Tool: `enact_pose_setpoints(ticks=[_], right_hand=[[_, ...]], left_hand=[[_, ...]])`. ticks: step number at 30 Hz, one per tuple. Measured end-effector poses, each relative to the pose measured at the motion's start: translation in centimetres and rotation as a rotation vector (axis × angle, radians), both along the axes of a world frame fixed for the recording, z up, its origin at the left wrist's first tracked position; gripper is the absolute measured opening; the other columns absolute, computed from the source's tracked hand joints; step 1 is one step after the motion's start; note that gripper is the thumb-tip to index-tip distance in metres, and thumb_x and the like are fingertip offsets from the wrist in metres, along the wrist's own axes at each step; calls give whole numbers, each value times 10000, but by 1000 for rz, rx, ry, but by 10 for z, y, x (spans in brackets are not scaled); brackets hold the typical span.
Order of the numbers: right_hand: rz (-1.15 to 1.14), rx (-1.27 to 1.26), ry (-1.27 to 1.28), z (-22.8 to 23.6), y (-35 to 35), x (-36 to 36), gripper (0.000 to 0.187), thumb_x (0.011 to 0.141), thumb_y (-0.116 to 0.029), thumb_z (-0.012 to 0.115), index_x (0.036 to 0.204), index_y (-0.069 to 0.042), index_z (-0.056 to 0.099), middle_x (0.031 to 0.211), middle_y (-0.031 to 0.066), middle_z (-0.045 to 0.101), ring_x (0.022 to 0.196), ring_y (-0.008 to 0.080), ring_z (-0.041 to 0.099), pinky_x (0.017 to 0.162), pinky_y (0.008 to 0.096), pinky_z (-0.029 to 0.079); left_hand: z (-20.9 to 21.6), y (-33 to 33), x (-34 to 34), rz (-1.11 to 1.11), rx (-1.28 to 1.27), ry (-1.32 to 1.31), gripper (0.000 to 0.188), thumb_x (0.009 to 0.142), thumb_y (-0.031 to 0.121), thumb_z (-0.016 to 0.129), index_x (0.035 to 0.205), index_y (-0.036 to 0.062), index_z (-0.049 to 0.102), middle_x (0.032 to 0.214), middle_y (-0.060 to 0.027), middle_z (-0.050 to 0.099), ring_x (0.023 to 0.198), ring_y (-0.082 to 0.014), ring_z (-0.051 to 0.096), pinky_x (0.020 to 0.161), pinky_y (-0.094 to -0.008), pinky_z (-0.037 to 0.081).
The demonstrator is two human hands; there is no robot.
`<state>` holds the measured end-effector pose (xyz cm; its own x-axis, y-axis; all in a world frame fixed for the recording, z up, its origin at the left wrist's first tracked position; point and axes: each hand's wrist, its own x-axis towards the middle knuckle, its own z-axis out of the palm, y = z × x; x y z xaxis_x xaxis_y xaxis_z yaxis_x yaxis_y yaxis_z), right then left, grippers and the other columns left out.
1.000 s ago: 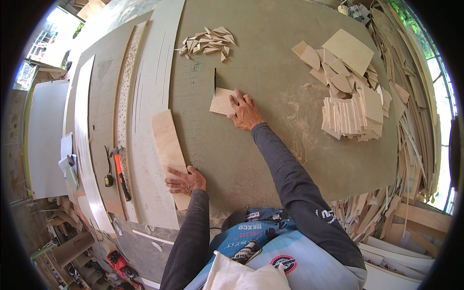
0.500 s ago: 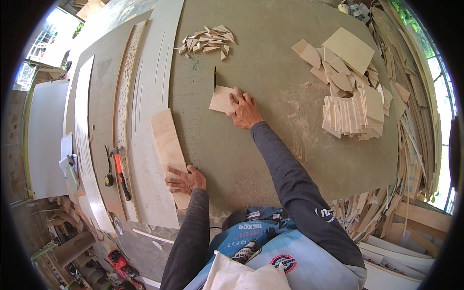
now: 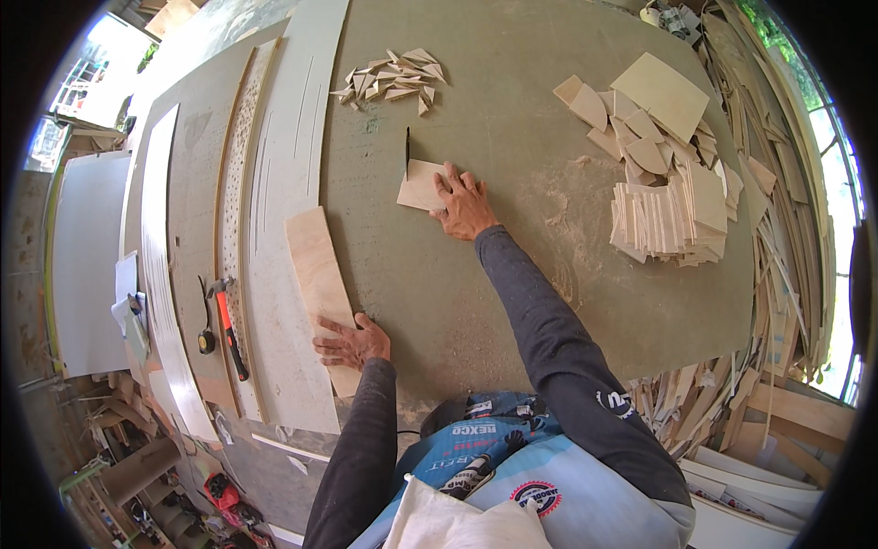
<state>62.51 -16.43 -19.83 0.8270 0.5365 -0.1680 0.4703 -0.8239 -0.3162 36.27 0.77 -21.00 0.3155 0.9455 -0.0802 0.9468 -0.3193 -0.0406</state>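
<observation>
A thin dark saw blade [image 3: 408,154] stands up out of the tabletop. Against its near end lies a small plywood piece [image 3: 420,187], its far left part touching the blade. My right hand [image 3: 465,203] grips this piece from the right, fingers bent over its top and edge. On the left, my left hand [image 3: 355,342] rests with spread fingers across the lower part of a longer plywood strip [image 3: 314,252]. That strip lies partly on a long pale board [image 3: 283,183].
Small triangular offcuts [image 3: 393,75] lie beyond the blade. Stacked plywood pieces [image 3: 668,215] cover the right side of the table [image 3: 540,302], near scattered sawdust. A hammer [image 3: 229,329] and a tape measure [image 3: 206,340] sit left. Wood scraps [image 3: 782,229] crowd the far right.
My right hand and the small plywood piece have shifted very slightly away from me along the blade. My left hand and the longer strip stay where they were.
</observation>
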Motion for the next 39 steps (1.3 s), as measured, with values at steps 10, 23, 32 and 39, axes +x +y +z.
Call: enact_pose_setpoints(ticks=[10,23,32,39], right_hand=[[-7,-5,1,2,2,7,764,960,-401,647,1588,-80,353,1662,166,204,1455,388,297,1170,677,284],[-15,-4,-56,-2,5,17,756,938,-415,663,1567,-88,399,1653,146,236,1413,358,333,1129,659,308],[-34,-9,-53,2,7,25,768,922,-416,686,1560,-91,408,1648,134,241,1387,348,352,1118,658,317],[-38,-24,-45,3,8,32,772,916,-414,694,1556,-90,411,1652,130,222,1389,350,356,1111,655,328]], left_hand=[[1,0,0,-10,10,4,901,986,504,552,1647,123,72,1598,-358,166,1525,-460,140,1220,-626,69],[3,0,1,13,-28,-1,912,983,495,554,1650,123,55,1620,-359,136,1541,-456,108,1225,-620,35],[5,-1,0,-1,-21,-16,900,979,484,551,1650,122,73,1618,-359,141,1537,-458,110,1226,-620,38],[9,-3,2,6,-20,-16,902,969,476,560,1649,122,84,1612,-354,147,1532,-461,119,1224,-621,51]])
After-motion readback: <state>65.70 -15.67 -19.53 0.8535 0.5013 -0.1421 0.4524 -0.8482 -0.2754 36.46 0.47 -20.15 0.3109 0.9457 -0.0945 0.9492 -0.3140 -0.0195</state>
